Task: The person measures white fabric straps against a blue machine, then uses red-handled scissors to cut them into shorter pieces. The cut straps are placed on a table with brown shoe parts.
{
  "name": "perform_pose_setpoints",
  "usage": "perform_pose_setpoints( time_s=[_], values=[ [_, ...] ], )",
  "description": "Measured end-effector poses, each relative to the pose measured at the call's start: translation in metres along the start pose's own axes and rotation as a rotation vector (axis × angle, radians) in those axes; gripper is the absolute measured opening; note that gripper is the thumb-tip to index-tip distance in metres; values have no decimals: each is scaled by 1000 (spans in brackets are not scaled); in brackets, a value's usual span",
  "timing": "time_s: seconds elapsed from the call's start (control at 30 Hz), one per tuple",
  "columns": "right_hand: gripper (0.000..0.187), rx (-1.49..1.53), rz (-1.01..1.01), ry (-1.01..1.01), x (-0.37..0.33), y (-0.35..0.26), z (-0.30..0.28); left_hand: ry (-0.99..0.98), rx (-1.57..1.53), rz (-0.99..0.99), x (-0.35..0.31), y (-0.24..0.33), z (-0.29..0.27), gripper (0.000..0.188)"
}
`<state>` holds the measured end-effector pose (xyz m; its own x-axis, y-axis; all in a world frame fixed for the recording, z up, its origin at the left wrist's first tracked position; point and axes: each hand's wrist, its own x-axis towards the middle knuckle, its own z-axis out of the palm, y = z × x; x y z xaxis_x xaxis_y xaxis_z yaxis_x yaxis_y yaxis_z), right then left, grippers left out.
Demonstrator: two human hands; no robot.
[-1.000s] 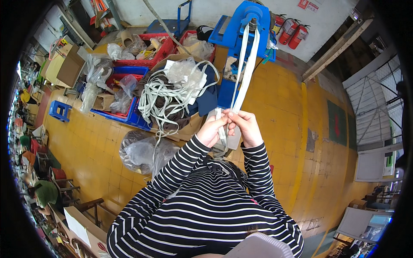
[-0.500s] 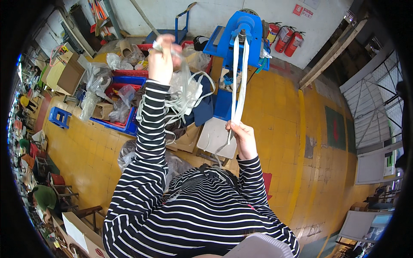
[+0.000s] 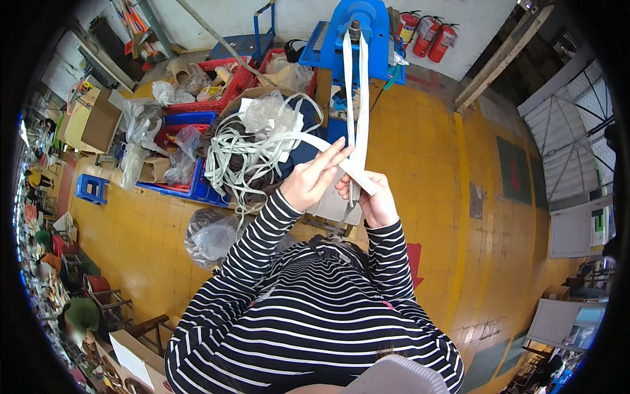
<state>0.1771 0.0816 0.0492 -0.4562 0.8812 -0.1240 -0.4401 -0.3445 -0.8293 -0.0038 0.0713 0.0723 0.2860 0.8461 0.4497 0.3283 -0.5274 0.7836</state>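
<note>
— Which way does the white strap [image 3: 357, 98] run?

— Lengthwise away from the person, two runs side by side, from the hands up to the blue machine [image 3: 357, 29]. A further length bends left toward the tangled strap pile [image 3: 252, 154].

— And the hands?

— The right hand [image 3: 371, 200] is closed around the strap below the crossing. The left hand [image 3: 314, 180] has its fingers straight and together, laid against the strap.

— Containers?

— The red crate [image 3: 226, 88] holds bags and scraps; the blue crate [image 3: 190, 131] holds clear plastic bags.
</note>
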Motion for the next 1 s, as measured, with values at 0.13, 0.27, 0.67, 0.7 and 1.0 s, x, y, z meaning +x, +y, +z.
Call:
perform_pose_setpoints(
  time_s=[0.13, 0.27, 0.67, 0.7, 1.0],
  values=[
    [28, 0, 46, -28, 2, -4, -1, 46, 115, 180, 9, 2, -8, 49],
    [28, -31, 63, -5, 2, -7, 1, 122, -9, 28, 9, 8, -20, 52],
    [30, -30, 31, -15, 0, -9, 5, -31, 70, 210, 22, -1, -13, 46],
    [30, -36, 34, -6, -1, -9, 6, -35, 86, 234, 23, -2, -13, 46],
    [25, -160, 19, 81, -2, -4, 5, -43, 110, 330, 23, -8, -4, 58]
  ],
)
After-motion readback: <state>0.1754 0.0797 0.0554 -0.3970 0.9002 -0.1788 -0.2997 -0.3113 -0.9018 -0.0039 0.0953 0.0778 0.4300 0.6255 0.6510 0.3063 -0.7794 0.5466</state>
